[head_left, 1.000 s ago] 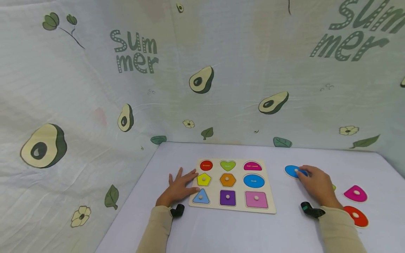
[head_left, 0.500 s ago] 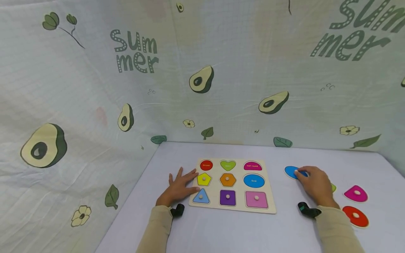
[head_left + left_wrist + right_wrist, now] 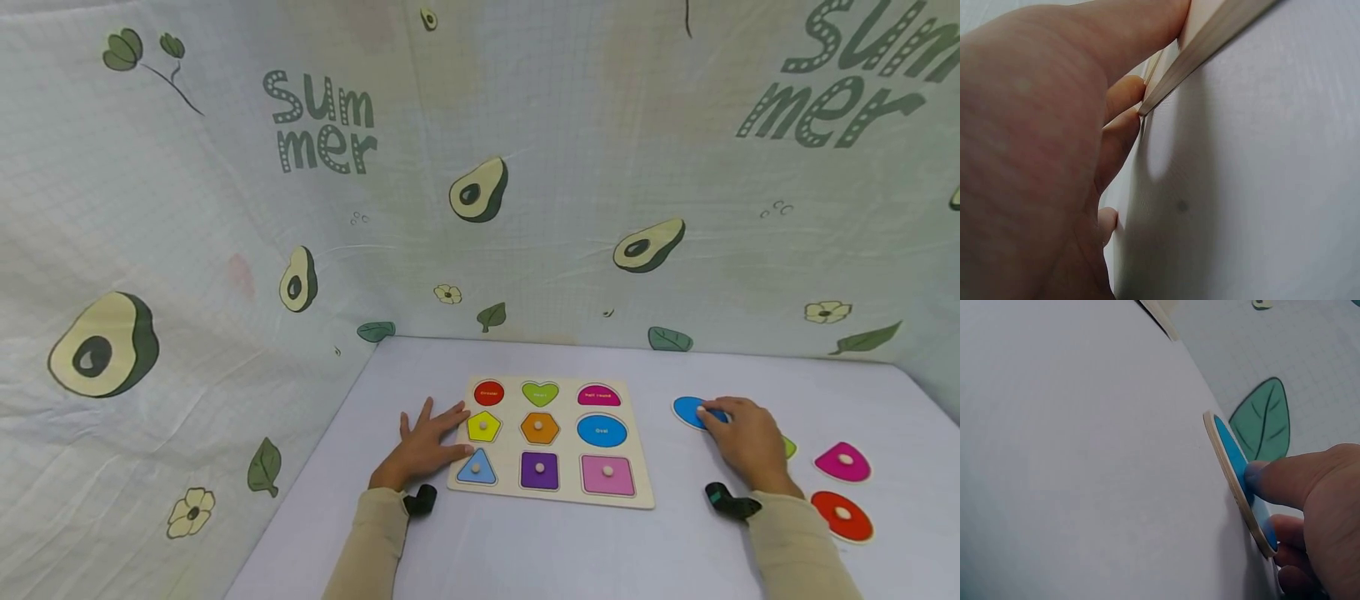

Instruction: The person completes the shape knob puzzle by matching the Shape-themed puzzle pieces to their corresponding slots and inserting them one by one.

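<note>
My right hand (image 3: pixel 750 442) pinches a blue oval puzzle piece (image 3: pixel 687 411) right of the board. In the right wrist view, the thumb lies over the middle of the blue oval piece (image 3: pixel 1230 447), whose wooden edge faces the camera. To the left, my left hand (image 3: pixel 422 442) lies with fingers spread, its fingertips and thumb at the left edge of the wooden shape puzzle board (image 3: pixel 562 491). Pentagon (image 3: pixel 491 426), hexagon, triangle, square and rectangle pieces with knobs sit in the board. Its circle, heart, half-round and oval (image 3: pixel 602 431) places show printed colours without knobs.
Right of my right hand lie a magenta half-round piece (image 3: pixel 831 463) and a red round piece (image 3: pixel 828 507). A green piece (image 3: pixel 790 447) is mostly hidden behind that hand. A white cloth with avocado prints (image 3: pixel 480 190) hangs behind the white table.
The right hand has shifted slightly left, and the blue oval piece has moved a little left and nearer with it. The left hand and the board have stayed in place.
</note>
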`<state>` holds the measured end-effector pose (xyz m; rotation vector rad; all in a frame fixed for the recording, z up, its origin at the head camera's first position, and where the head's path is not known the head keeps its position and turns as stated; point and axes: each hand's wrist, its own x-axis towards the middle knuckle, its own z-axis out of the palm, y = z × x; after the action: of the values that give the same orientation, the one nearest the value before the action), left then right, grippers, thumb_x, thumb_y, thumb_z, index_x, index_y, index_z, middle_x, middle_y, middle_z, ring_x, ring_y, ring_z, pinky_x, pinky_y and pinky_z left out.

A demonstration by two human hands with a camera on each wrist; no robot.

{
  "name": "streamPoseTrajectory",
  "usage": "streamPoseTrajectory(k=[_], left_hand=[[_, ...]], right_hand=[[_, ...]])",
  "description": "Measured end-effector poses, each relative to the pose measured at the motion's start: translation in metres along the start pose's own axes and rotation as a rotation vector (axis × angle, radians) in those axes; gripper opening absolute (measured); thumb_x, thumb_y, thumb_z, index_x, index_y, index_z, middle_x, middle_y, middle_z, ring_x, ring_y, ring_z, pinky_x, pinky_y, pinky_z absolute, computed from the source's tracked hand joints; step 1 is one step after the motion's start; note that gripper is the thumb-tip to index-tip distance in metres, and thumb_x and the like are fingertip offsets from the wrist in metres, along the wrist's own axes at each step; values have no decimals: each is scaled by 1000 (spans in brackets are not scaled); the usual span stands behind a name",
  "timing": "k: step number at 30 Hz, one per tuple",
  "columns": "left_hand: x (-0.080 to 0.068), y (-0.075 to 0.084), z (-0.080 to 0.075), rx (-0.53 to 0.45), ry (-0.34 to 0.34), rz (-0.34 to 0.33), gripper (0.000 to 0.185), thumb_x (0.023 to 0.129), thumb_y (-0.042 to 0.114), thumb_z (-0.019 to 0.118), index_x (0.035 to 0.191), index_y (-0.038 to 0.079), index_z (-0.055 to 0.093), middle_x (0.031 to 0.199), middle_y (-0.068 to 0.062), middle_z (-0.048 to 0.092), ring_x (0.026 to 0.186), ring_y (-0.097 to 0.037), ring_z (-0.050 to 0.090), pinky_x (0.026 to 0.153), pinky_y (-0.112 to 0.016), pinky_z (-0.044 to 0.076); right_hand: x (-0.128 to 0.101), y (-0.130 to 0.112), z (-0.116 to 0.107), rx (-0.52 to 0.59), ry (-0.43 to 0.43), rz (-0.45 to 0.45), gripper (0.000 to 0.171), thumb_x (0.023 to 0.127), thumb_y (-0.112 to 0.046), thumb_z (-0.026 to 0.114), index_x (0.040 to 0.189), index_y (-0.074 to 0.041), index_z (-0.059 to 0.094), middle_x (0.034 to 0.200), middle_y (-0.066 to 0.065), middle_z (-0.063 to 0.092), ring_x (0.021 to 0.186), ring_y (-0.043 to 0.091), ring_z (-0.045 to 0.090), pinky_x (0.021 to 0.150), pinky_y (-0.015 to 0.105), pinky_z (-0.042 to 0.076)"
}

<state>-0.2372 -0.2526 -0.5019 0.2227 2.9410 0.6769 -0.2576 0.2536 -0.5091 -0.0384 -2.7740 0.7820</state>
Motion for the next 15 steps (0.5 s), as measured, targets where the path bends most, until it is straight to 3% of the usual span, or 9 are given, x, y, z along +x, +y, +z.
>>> streamPoseTrajectory(k=[4, 15], left_hand=[[0, 0, 0, 6, 4, 0, 74, 85, 57, 70, 150, 29, 50, 159, 9, 37, 152, -39, 0, 110, -71, -14], [-1, 1, -1, 1, 3, 9, 73, 85, 57, 70, 150, 29, 50, 159, 9, 37, 152, -39, 1, 110, -71, -14]], right_hand=[[0, 1, 1, 15, 11, -4, 42, 99, -30, 64, 118, 7, 67, 129, 38, 53, 118, 59, 46, 95, 72, 37], [-2, 0, -3, 108, 7, 92, 49, 102, -36, 59, 126, 6, 63, 135, 36, 50, 125, 57, 42, 97, 72, 37]])
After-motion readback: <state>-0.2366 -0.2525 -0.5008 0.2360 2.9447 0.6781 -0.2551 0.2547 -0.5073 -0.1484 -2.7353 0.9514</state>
